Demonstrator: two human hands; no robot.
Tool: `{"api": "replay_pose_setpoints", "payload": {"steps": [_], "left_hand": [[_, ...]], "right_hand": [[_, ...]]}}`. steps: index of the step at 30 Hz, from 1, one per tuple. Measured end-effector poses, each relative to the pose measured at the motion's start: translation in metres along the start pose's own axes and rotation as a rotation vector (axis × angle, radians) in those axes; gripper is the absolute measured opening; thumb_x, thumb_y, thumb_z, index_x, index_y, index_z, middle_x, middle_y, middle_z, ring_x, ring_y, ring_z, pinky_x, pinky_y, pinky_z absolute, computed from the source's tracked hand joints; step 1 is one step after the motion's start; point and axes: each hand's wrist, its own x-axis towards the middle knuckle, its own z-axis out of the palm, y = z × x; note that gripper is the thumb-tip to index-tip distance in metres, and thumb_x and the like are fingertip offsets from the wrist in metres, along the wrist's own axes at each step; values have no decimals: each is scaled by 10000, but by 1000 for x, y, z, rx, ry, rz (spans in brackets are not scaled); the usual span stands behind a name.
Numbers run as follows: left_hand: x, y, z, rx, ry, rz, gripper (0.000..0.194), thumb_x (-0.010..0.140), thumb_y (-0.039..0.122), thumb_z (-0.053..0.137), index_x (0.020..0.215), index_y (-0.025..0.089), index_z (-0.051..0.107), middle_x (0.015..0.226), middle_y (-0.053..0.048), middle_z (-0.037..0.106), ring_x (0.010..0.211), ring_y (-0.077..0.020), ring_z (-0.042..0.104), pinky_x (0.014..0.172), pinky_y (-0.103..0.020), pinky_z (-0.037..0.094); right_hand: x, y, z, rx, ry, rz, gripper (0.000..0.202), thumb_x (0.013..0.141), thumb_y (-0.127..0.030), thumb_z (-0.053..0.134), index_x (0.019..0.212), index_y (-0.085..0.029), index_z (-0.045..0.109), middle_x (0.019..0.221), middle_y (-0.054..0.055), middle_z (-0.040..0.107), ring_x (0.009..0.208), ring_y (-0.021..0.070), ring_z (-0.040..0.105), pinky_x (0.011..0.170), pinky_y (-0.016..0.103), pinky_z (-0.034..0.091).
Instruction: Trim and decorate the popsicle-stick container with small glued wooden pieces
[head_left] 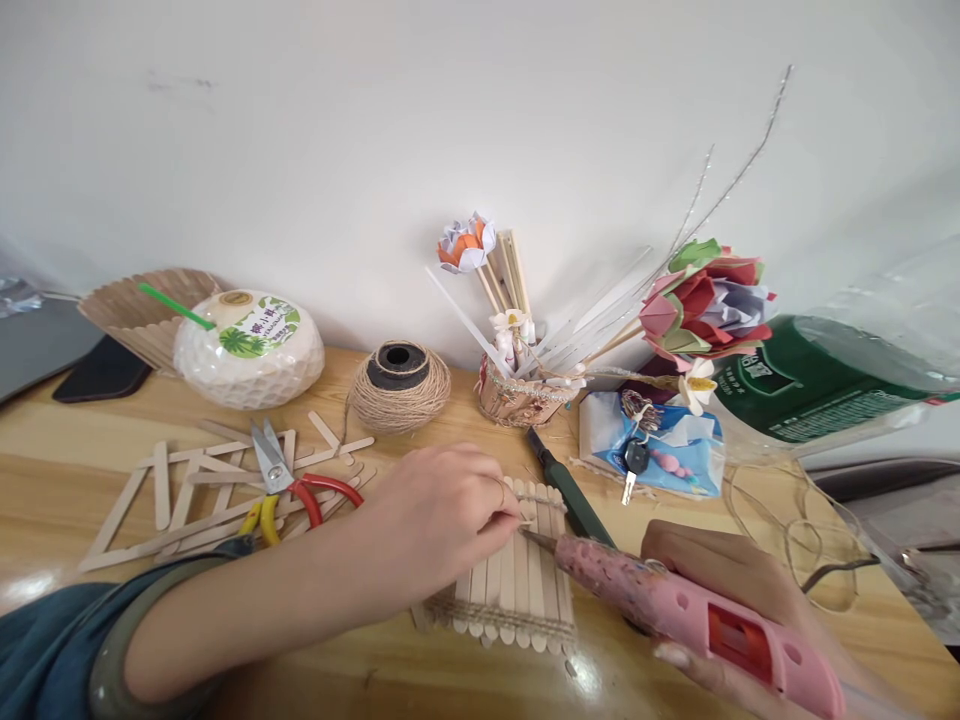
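Note:
My right hand (731, 570) is wrapped round a pink hot glue gun (682, 610). The gun's dark nozzle points left, close to my left fingertips. A panel of craft sticks (525, 580) laid side by side rests on the table, with twine (502, 615) running across its lower end and a strand near its upper end. Over the panel's upper left, my left hand (457, 510) pinches the strand of twine; its fingers hide part of the panel. Just behind the panel lies a dark green pen-like tool (570, 490).
Loose craft sticks (161, 485) and scissors (281, 475) lie left. Behind stand a white coconut (251, 345), a twine spool (401, 390) and a decorated pot (517, 395) holding sticks and a paper flower (466, 243). Keys (634, 465) rest on a blue packet (694, 450) near a green-labelled bottle (817, 380).

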Motion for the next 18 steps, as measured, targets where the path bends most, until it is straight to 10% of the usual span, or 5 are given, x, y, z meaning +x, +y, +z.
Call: {"api": "replay_pose_setpoints", "payload": {"steps": [18], "left_hand": [[-1,0,0,-7,35,43,199,871,172,544,774,152,716,737,-27,706,701,-174,634,640,-291,468]], "right_hand": [[-7,3,-2,18,-25,9,350,860,-518,423,679,-221,469,587,-25,462,446,106,396,416,259,271]]}}
